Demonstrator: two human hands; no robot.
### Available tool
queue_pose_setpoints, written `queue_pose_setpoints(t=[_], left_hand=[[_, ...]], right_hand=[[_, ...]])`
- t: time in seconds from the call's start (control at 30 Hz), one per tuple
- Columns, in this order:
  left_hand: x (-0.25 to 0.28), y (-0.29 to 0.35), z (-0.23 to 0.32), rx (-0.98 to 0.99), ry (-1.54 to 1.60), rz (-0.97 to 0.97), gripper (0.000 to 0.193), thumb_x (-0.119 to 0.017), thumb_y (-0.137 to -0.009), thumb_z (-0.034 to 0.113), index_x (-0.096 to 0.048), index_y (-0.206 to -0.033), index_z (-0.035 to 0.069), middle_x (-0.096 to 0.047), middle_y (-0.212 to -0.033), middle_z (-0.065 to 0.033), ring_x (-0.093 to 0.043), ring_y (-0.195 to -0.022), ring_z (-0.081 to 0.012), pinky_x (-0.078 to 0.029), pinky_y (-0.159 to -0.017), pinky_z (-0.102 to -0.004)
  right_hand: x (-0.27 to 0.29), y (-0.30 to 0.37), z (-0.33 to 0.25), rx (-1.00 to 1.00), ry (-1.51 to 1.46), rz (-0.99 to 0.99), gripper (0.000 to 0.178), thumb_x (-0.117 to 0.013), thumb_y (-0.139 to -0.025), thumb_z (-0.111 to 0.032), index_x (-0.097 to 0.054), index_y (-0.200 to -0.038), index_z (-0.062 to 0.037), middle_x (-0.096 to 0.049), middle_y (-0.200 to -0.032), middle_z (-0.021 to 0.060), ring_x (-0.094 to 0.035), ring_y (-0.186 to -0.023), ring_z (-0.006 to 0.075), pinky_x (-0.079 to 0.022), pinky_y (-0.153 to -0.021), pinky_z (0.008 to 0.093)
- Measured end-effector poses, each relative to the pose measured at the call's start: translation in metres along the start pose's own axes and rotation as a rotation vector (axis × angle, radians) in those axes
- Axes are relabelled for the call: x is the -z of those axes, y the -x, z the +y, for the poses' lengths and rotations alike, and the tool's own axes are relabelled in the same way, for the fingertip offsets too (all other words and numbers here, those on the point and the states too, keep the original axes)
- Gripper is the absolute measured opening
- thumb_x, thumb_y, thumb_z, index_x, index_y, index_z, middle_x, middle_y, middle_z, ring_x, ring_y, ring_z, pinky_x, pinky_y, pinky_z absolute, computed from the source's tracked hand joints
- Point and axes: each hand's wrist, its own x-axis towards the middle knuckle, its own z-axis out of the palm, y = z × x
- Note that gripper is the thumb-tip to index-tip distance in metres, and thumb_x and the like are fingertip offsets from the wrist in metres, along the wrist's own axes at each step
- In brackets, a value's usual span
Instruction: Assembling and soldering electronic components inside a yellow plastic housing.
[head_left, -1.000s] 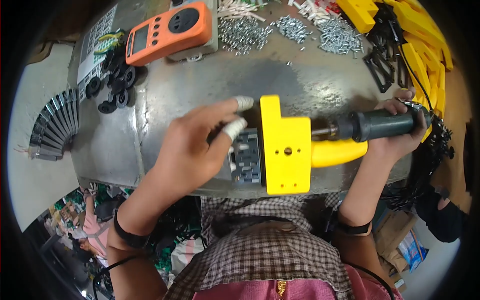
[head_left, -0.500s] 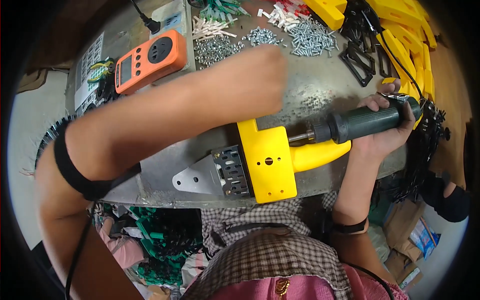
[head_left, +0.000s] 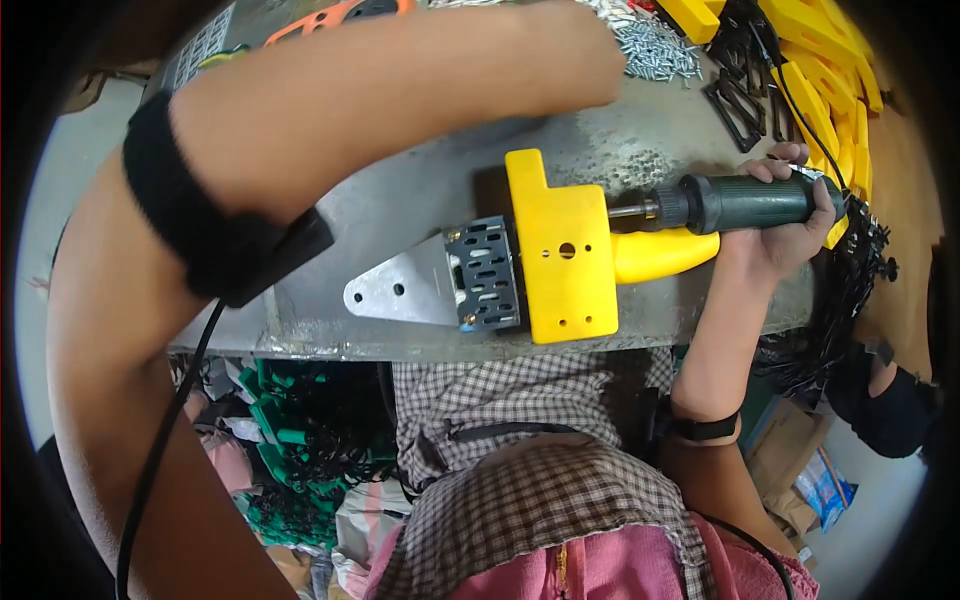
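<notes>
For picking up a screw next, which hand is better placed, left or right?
Probably the left hand: it is beside the pile of silver screws, though whether it holds anything is hidden. The right hand is wrapped around the green screwdriver, farther from that pile.

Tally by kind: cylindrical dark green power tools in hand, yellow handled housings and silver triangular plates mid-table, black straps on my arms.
Dark green cylindrical power tool: 1
Yellow plastic handled housing: 1
Silver triangular metal plate: 1
Black arm straps: 2
Total: 5
</notes>
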Motion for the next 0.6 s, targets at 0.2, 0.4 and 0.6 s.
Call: queue_pose_setpoints(t=[0.2, 0.4, 0.6], left_hand=[[0.041, 0.043, -0.009, 0.11, 0.225, -0.005, 0.017, -0.07, -0.073, 0.013, -0.075, -0.084, 0.002, -0.072, -0.085, -0.014, -0.07, -0.082, -0.0319, -0.056, -0.072, -0.0399], [0.025, 0.153, 0.084, 0.501, 0.936, 0.569, 0.03, -0.07, -0.062, 0.005, -0.055, -0.087, 0.0, -0.049, -0.077, -0.0112, -0.047, -0.071, -0.0283, -0.04, -0.065, -0.0378], [0.003, 0.147, 0.129, 0.811, 1.062, 0.63, 0.028, -0.065, -0.067, -0.002, -0.056, -0.092, 0.002, -0.052, -0.083, -0.0106, -0.05, -0.074, -0.0269, -0.041, -0.067, -0.0363]], right_hand=[[0.005, -0.002, 0.0, 0.033, 0.073, 0.078, 0.036, -0.055, -0.083, -0.027, -0.05, -0.111, -0.0042, -0.055, -0.1, 0.0106, -0.057, -0.084, 0.018, -0.048, -0.075, 0.0311], [0.0, 0.0, -0.003, 0.027, 0.083, 0.045, 0.033, -0.059, -0.081, -0.025, -0.05, -0.105, -0.0044, -0.055, -0.096, 0.0081, -0.058, -0.082, 0.018, -0.049, -0.077, 0.0322], [0.003, 0.001, -0.007, -0.088, -0.064, -0.015, 0.029, -0.061, -0.08, -0.02, -0.049, -0.102, -0.0049, -0.054, -0.084, 0.0027, -0.058, -0.077, 0.0149, -0.049, -0.078, 0.0311]])
